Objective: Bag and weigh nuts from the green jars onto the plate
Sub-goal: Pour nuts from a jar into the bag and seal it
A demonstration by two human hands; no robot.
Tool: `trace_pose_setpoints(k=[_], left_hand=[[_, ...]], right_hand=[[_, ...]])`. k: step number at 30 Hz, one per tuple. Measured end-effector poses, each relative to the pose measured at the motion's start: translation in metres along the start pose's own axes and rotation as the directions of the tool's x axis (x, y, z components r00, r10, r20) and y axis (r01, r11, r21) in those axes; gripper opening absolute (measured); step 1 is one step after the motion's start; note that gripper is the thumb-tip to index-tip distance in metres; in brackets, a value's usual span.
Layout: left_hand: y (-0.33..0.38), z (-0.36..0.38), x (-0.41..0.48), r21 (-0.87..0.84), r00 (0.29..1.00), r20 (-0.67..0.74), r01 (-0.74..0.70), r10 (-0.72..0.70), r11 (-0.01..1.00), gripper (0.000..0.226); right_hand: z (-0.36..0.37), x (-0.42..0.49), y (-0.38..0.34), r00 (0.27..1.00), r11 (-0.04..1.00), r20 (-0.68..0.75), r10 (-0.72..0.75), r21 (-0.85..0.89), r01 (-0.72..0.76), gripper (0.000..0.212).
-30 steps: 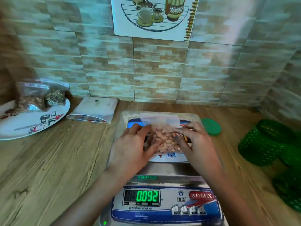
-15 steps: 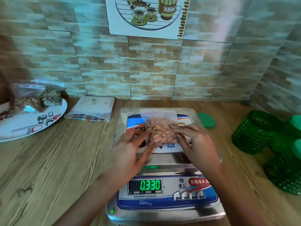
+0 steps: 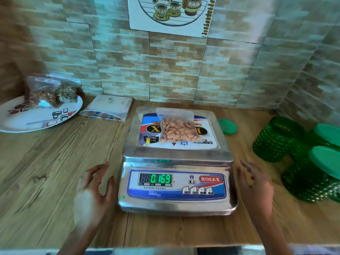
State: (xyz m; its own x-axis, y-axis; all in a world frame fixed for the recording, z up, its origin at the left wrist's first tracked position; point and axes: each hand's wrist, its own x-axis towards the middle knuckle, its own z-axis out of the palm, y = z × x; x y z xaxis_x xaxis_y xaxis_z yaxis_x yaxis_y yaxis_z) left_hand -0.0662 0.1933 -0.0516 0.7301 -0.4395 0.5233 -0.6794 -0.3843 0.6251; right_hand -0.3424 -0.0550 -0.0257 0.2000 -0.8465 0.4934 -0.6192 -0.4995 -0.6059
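Both hands are empty: the left hand (image 3: 93, 192) hovers beside the scale's left front corner with fingers spread and loosely bent, and the right hand (image 3: 255, 184) hovers off the right front corner, fingers relaxed and open. Neither touches anything. Between them the scale (image 3: 176, 207) sits on the desk (image 3: 46, 172), its display reading 0.169. On its pan lies the bag of nuts (image 3: 177, 129), flat, nuts bunched toward the near end and an empty strip of clear film at the far end.

That bag should be light and floppy, its thin film likely slick, and the nuts will slide and sag once it is lifted. The empty far strip looks like the best pinch point, with a palm underneath if needed; whether the top is sealed I cannot tell, so keep it upright.

Well to the left the plate (image 3: 36, 122) carries two filled bags (image 3: 49, 92); the green jars (image 3: 276, 142) stand to the right
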Motion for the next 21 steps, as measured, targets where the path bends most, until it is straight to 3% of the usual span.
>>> trace_pose_setpoints(k=[3, 8, 15, 21], left_hand=[[-0.020, 0.000, -0.022, 0.199, 0.996, 0.088, 0.002, -0.020, 0.980, 0.053], [-0.032, 0.003, -0.036, 0.415, 0.959, 0.247, 0.027, -0.141, 0.910, 0.062], [-0.030, 0.004, -0.033, 0.405, 0.931, 0.342, -0.028, -0.124, 0.914, 0.076], [-0.026, 0.002, -0.032, 0.415, 0.919, 0.375, -0.046, -0.125, 0.909, 0.062]], right_hand=[[0.004, -0.026, 0.038, 0.987, 0.985, 0.105, 0.124, -0.136, -0.109, 0.030], [0.011, -0.052, 0.060, 0.933, 0.915, 0.323, 0.158, -0.404, -0.015, 0.034], [0.009, -0.053, 0.054, 0.949, 0.914, 0.291, 0.123, -0.407, 0.006, 0.032], [0.007, -0.053, 0.051, 0.953, 0.922, 0.276, 0.122, -0.386, -0.006, 0.030]])
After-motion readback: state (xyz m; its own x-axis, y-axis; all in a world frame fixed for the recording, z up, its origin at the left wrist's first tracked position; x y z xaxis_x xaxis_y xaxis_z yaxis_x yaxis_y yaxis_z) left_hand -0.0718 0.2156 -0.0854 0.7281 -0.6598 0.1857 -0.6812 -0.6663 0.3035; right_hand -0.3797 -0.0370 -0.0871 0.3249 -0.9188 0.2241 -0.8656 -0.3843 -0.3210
